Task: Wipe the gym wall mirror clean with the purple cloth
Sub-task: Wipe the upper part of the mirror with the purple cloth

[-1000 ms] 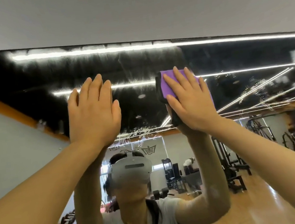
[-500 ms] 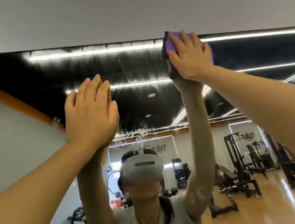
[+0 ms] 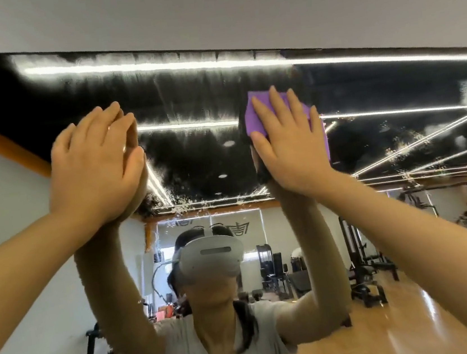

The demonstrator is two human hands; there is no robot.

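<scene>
You get bright, even indoor light. Strip lights [image 3: 154,66] glare as white streaks across the dark upper mirror [image 3: 200,157]. Wide-angle distortion bends lines at the frame edges. Reflected arm outlines look smeared, and the lower left is soft.

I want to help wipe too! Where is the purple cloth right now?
In the head view, the purple cloth is right of centre, high on the mirror, pressed flat under the right hand, just below the mirror's top edge.
</scene>
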